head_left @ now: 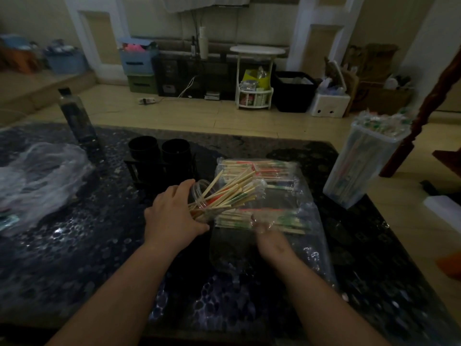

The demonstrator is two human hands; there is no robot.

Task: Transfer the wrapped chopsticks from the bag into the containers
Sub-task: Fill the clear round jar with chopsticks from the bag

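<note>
Your left hand (174, 216) is gripping the clear jar (199, 193), fingers curled round its wall, and the jar is leaning on its side with wrapped chopsticks (232, 191) fanning out of its mouth toward the right. Your right hand (269, 238) is reaching inside the clear bag (314, 245) toward the near bundle (274, 219). It is blurred behind the plastic, so you cannot tell whether its fingers are pinching anything or lying slack.

From the head camera — the only view you are getting — the far bundle (259, 167) is lying at the bag's far end, just beyond the jar's fanned sticks. At the right edge of the table (99, 245) the tall container (361, 168) is standing upright and packed to its top. Two black cups (159, 151) are sitting behind the jar, too dark inside to read.

You are looking partway through — one container is seeming full and the jar is only partly loaded, while both bundles are waiting in the bag.
</note>
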